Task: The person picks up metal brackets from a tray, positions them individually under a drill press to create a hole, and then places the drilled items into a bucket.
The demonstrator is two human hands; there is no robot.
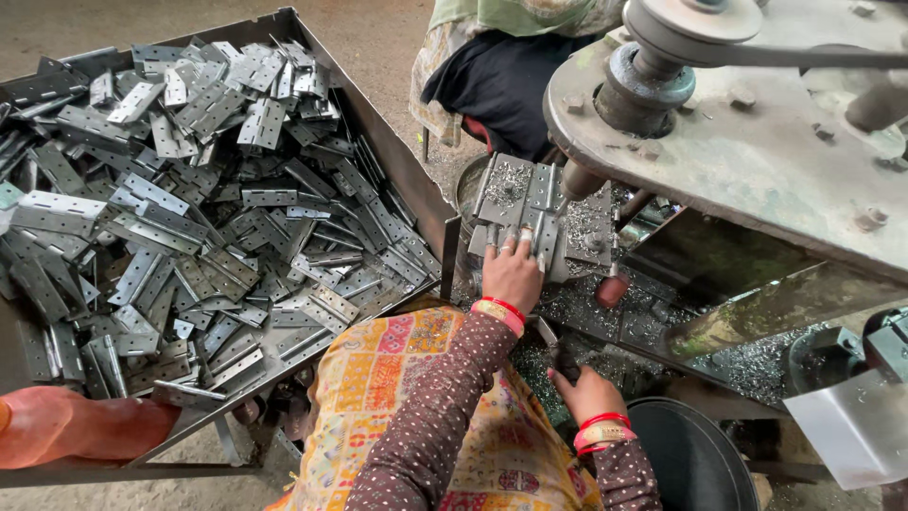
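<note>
Grey metal hinge [530,203] — opened flat, lying on the drill's worktable.
</note>
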